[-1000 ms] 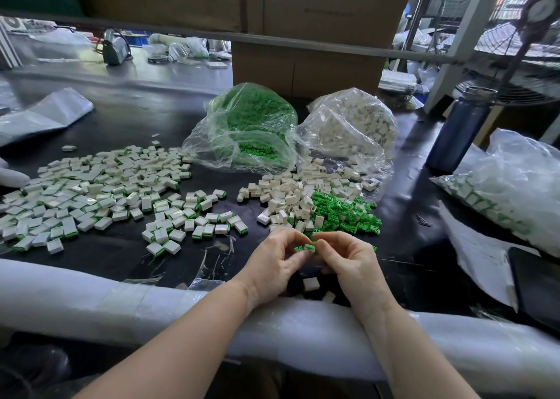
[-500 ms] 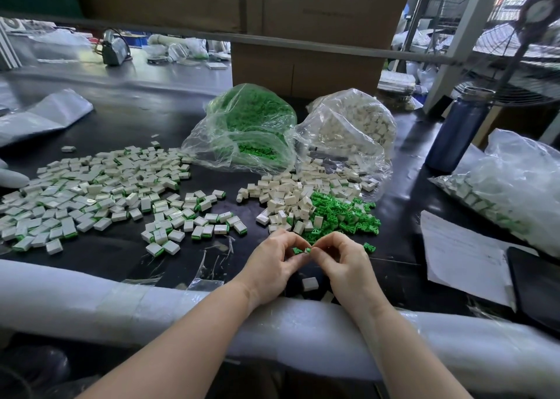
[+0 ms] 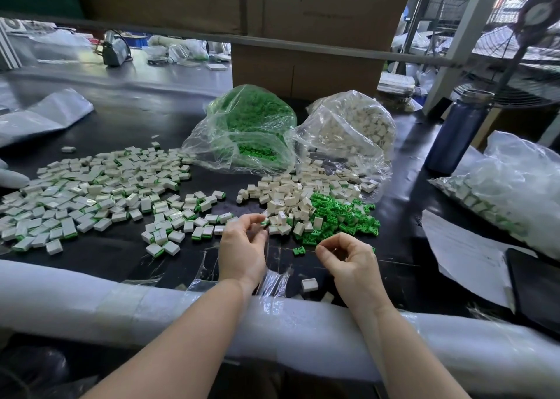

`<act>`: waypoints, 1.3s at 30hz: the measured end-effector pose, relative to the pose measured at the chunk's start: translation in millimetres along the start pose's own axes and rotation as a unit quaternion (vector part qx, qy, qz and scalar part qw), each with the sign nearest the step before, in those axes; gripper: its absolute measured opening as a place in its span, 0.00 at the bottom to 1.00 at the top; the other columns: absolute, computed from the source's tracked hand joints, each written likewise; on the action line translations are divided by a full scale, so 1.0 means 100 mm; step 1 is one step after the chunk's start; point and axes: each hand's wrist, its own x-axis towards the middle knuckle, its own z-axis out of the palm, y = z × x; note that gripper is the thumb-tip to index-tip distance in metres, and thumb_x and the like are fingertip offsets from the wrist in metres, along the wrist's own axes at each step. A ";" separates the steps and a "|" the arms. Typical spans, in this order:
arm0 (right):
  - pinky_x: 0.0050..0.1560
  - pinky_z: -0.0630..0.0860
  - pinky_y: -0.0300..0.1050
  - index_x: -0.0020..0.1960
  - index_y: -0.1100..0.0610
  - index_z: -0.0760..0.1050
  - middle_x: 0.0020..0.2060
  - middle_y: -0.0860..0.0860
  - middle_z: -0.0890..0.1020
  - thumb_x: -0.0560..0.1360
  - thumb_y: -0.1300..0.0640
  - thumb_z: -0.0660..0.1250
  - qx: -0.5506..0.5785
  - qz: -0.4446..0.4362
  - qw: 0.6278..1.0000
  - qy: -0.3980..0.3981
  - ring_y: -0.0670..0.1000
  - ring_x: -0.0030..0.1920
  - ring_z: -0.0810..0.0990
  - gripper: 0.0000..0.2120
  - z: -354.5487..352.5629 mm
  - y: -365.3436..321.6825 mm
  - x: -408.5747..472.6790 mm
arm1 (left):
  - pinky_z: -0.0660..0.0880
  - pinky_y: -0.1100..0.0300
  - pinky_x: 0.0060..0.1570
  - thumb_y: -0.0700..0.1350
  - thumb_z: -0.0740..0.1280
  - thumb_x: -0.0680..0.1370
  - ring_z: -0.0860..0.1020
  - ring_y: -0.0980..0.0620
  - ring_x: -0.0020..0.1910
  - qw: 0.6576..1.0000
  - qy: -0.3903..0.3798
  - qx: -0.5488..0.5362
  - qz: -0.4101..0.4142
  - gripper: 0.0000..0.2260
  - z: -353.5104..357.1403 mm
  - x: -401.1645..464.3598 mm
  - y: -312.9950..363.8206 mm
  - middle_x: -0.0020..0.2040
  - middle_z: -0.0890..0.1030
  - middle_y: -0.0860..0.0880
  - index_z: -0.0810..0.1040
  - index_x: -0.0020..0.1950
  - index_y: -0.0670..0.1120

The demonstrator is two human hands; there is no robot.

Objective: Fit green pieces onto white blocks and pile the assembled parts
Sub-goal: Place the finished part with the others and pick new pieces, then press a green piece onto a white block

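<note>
Our left hand pinched a finished part near the big done pile; our right hand was curled, holding nothing. Lots done — but loose white blocks and green pieces still waited.

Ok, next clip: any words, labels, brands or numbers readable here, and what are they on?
None can be read.
Cardboard box: a faint printed line, too blurred to read.
Paper sheet: faint lines of print, too small to read.
Blue bottle, both parts bags and the pieces on the table: no text visible.
</note>
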 end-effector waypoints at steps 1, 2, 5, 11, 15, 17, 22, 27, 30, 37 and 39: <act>0.29 0.66 0.27 0.34 0.52 0.77 0.24 0.39 0.76 0.72 0.63 0.70 0.000 0.002 1.000 0.002 0.38 0.27 0.72 0.10 0.00 0.00 0.00 | 0.73 0.65 0.52 0.37 0.66 0.76 0.76 0.54 0.48 1.000 0.005 0.012 -0.003 0.10 0.00 0.01 -0.01 0.56 0.75 0.46 0.78 0.56 0.45; 0.30 0.67 0.28 0.34 0.52 0.77 0.24 0.40 0.77 0.72 0.62 0.70 -0.002 0.005 1.000 0.006 0.39 0.27 0.72 0.09 0.00 0.01 0.01 | 0.70 0.66 0.53 0.36 0.66 0.76 0.74 0.54 0.48 1.000 0.010 0.027 -0.006 0.12 -0.01 0.02 -0.02 0.59 0.72 0.45 0.77 0.58 0.44; 0.32 0.69 0.31 0.35 0.53 0.78 0.28 0.45 0.78 0.71 0.62 0.71 -0.017 0.012 1.000 0.019 0.43 0.30 0.73 0.09 0.00 0.03 0.02 | 0.63 0.71 0.53 0.38 0.66 0.76 0.68 0.54 0.51 0.997 0.009 0.073 -0.020 0.17 -0.01 0.03 -0.03 0.64 0.64 0.44 0.73 0.64 0.41; 0.47 0.71 0.34 0.40 0.49 0.78 0.41 0.46 0.80 0.74 0.64 0.67 -0.093 -0.010 0.996 -0.001 0.46 0.44 0.77 0.11 0.04 0.04 0.02 | 0.56 0.61 0.69 0.42 0.66 0.77 0.58 0.45 0.71 0.980 -0.034 0.195 -0.011 0.23 0.04 0.02 -0.03 0.71 0.56 0.42 0.66 0.71 0.40; 0.55 0.68 0.36 0.53 0.51 0.81 0.48 0.45 0.76 0.78 0.65 0.61 -0.146 0.000 0.988 -0.046 0.47 0.53 0.74 0.14 0.07 0.04 0.03 | 0.47 0.53 0.74 0.49 0.62 0.78 0.50 0.45 0.74 0.945 -0.079 0.315 0.040 0.24 0.08 0.00 -0.02 0.73 0.52 0.44 0.62 0.73 0.47; 0.58 0.67 0.38 0.60 0.48 0.78 0.51 0.46 0.73 0.79 0.64 0.59 -0.187 0.002 0.979 -0.076 0.48 0.56 0.71 0.17 0.09 0.05 0.05 | 0.44 0.50 0.74 0.51 0.60 0.79 0.46 0.45 0.75 0.927 -0.113 0.354 0.057 0.25 0.11 0.00 -0.02 0.75 0.49 0.45 0.58 0.75 0.51; 0.58 0.60 0.37 0.64 0.44 0.74 0.51 0.45 0.67 0.80 0.57 0.58 -0.289 -0.030 0.950 -0.116 0.49 0.56 0.66 0.16 0.11 0.05 0.07 | 0.44 0.49 0.74 0.53 0.58 0.80 0.45 0.48 0.76 0.920 -0.140 0.360 0.069 0.21 0.13 0.00 -0.04 0.76 0.52 0.48 0.63 0.72 0.53; 0.60 0.68 0.45 0.52 0.50 0.81 0.48 0.46 0.71 0.76 0.56 0.66 -0.245 -0.019 0.965 -0.090 0.49 0.55 0.71 0.08 0.10 0.03 0.05 | 0.53 0.54 0.70 0.52 0.63 0.78 0.59 0.51 0.70 0.953 -0.059 0.285 0.082 0.10 0.10 -0.01 -0.04 0.67 0.65 0.50 0.77 0.57 0.51; 0.59 0.69 0.44 0.48 0.52 0.80 0.47 0.45 0.71 0.75 0.57 0.68 -0.236 -0.012 0.968 -0.082 0.48 0.55 0.71 0.04 0.09 0.01 0.03 | 0.54 0.53 0.69 0.53 0.62 0.78 0.60 0.50 0.69 0.946 -0.044 0.311 0.080 0.14 0.10 -0.01 -0.04 0.66 0.65 0.49 0.75 0.62 0.52; 0.51 0.68 0.40 0.36 0.47 0.70 0.42 0.44 0.72 0.72 0.60 0.70 -0.197 0.006 0.978 -0.069 0.48 0.47 0.72 0.13 0.07 -0.01 0.01 | 0.53 0.50 0.71 0.55 0.60 0.78 0.56 0.50 0.71 0.922 -0.060 0.375 0.078 0.11 0.14 0.01 -0.05 0.68 0.63 0.51 0.76 0.58 0.56; 0.50 0.69 0.41 0.36 0.46 0.70 0.41 0.44 0.73 0.72 0.61 0.70 -0.182 -0.001 0.981 -0.062 0.48 0.46 0.72 0.14 0.07 0.00 0.00 | 0.56 0.53 0.64 0.54 0.63 0.77 0.58 0.50 0.68 0.923 -0.055 0.370 0.093 0.08 0.13 0.00 -0.04 0.66 0.65 0.53 0.76 0.55 0.57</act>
